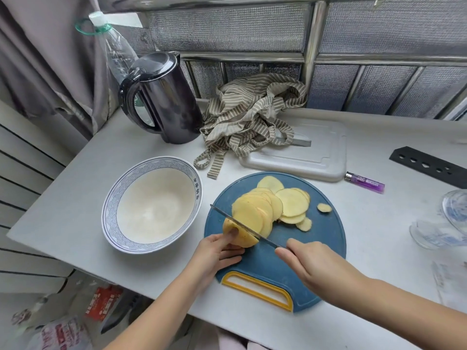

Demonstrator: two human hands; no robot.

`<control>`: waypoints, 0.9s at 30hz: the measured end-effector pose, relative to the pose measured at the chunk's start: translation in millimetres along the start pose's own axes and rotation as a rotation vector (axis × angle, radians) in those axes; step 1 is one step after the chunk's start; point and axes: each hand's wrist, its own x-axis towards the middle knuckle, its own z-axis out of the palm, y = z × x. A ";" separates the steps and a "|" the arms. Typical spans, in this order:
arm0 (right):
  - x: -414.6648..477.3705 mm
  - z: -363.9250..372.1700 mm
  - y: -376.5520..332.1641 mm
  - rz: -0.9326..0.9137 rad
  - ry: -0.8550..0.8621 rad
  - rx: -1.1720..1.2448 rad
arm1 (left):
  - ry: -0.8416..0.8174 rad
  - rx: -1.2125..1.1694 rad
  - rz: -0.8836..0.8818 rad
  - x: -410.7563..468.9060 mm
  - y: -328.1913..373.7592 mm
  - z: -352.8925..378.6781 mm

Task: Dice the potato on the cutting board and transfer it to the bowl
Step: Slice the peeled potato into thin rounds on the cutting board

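— Hands first: what does each one have?

— The left hand (219,251) has its fingers curled round the uncut end of the potato (243,239), pinning it to the blue cutting board (278,269). The right hand (310,263) is closed round the handle of the knife (242,224); the handle itself is hidden inside the grip.

— And how does the blade lie against the potato?

— Across it. The stub's long axis runs from the left hand up and to the right, toward the fanned slices (275,205). The blade crosses that line, with its tip out to the far left and its heel near the right hand. The edge sits at the cut face, just beside the left fingertips (233,232).

— So the slices are beyond the knife?

— Yes, overlapping in a leaning row on the far side of the blade, with a couple of small end pieces lying apart toward the right. I judge the dicing barely begun: there are only rounds, so stacking and cross-cutting remain.

— Which hand is nearer the bowl?

— The left. The bowl (154,203) stands on the surface (366,223) just beside the board's left edge, with nothing in it. I'd expect the transfer to go leftward, past the left hand's side.
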 end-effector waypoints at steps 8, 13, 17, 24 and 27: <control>-2.0 5.9 2.7 -0.033 0.028 -0.094 | -0.014 -0.001 -0.015 3.2 2.0 0.7; -5.2 13.4 3.3 -0.040 0.052 -0.179 | -0.040 0.025 -0.011 4.9 2.1 -1.3; -8.2 17.0 -0.2 -0.038 0.048 -0.211 | -0.045 0.048 -0.015 5.7 3.3 -1.6; -10.3 18.6 -4.5 -0.030 0.030 -0.210 | -0.051 0.067 -0.023 6.4 6.8 -0.5; -10.9 15.3 -4.9 -0.018 -0.004 -0.181 | -0.062 0.075 -0.029 5.3 7.8 0.0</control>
